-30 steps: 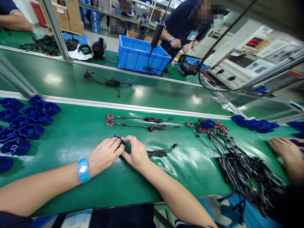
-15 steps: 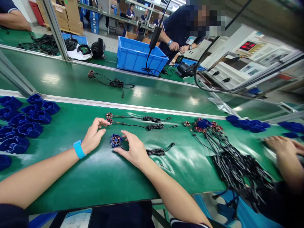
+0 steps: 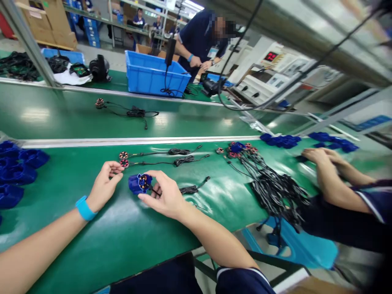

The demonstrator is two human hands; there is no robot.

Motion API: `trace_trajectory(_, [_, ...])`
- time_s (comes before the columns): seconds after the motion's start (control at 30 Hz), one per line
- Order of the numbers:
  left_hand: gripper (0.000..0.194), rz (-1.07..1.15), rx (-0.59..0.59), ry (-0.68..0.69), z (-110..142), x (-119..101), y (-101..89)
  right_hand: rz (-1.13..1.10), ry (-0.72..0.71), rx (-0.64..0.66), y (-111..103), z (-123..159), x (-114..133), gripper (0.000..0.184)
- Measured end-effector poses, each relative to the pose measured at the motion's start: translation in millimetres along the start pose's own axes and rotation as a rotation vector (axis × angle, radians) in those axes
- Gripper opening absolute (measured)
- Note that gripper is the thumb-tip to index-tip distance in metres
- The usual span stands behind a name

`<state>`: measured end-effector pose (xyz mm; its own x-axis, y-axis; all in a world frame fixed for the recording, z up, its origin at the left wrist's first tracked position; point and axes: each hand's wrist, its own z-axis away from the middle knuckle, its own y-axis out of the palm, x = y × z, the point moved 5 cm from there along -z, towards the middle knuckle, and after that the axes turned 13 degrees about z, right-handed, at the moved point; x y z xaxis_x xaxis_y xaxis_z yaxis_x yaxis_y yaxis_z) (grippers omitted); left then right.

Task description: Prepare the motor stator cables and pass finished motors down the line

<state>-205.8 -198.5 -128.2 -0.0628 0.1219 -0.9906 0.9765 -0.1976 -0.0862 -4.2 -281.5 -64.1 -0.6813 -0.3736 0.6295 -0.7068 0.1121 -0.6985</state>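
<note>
My right hand (image 3: 167, 194) grips a blue plastic motor housing (image 3: 134, 183), thumb at its near side and fingers at the far side. The housing is tilted, with its open end facing right and a copper-wound coil (image 3: 143, 182) seated inside. A black cable runs from it under my palm. My left hand (image 3: 105, 183), wearing a turquoise wristband (image 3: 85, 208), is open, thumb and fingers apart. Its fingertips lie right beside a loose red-and-copper coil (image 3: 124, 163); contact is unclear. Another coil (image 3: 123, 155) sits just behind, both trailing bundled black cables (image 3: 183, 160).
Blue housings (image 3: 18, 171) stand at the left, more (image 3: 280, 141) at the back right. A heap of black cables (image 3: 275, 188) with coils hangs over the table's front edge. A co-worker's hands (image 3: 321, 157) are at the right. Behind the rail stands a blue crate (image 3: 156, 75).
My right hand has closed on the blue housing and tipped it, so its side now shows. My left hand stays by the coils. The whole view has swung to the right.
</note>
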Motion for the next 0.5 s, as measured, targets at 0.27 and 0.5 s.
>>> trace_trajectory(0.27, [0.044,-0.098,0.005,-0.101,-1.2,14.0,-6.3,0.052,0.181,-0.279,-108.8,14.2,-10.4,0.053])
trace_trajectory(0.5, [0.067,-0.315,0.237,0.472,45.9,-52.3,47.7,0.228,-0.108,-0.127,-85.1,23.8,21.1,0.052])
